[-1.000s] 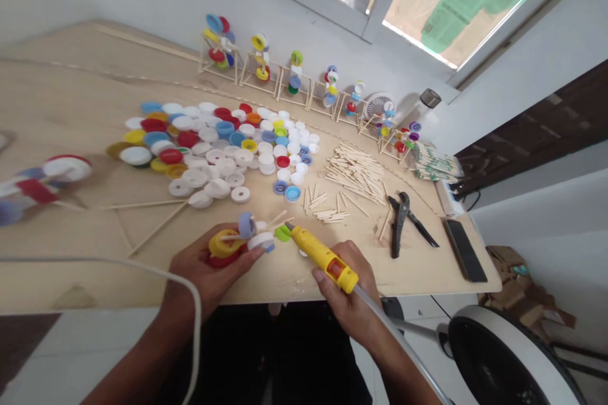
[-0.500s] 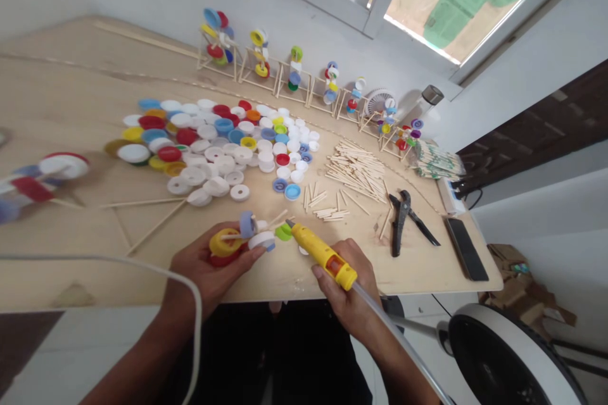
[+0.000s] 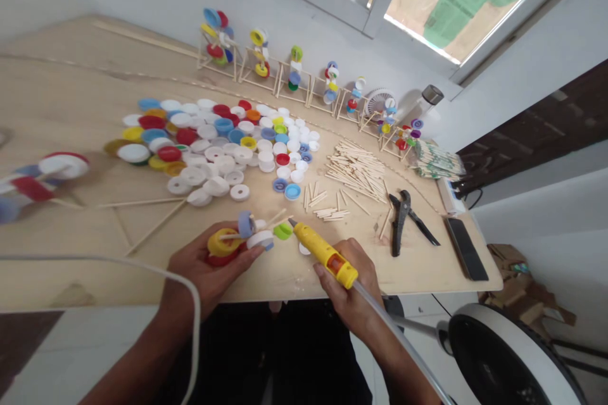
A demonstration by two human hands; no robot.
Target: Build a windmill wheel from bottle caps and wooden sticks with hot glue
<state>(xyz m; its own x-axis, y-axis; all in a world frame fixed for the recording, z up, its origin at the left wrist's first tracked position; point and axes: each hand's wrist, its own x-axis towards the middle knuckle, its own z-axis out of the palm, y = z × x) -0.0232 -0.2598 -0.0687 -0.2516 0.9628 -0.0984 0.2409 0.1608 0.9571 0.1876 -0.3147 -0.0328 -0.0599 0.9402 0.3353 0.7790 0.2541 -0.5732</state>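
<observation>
My left hand (image 3: 204,266) is closed around a small wheel of bottle caps and sticks (image 3: 223,242), with yellow, red, blue and white caps showing. Bare sticks poke out of it toward the right, beside a green cap (image 3: 283,231); whether that cap is joined to the wheel I cannot tell. In my right hand (image 3: 354,278) is a yellow glue gun (image 3: 323,253), a clear glue stick trailing from its back. Its nozzle points up and left, close to the green cap. Under the gun a white cap (image 3: 304,249) lies partly hidden.
A heap of bottle caps (image 3: 216,155) spreads beyond my hands. Wooden sticks (image 3: 356,168), black cutters (image 3: 401,221) and a phone (image 3: 465,248) lie to the right. Finished cap wheels on stands (image 3: 295,76) line the wall. A white cable (image 3: 142,264) crosses at left.
The glue gun's nozzle has shifted slightly right, away from the green cap. My left hand and the cap wheel have moved a little left.
</observation>
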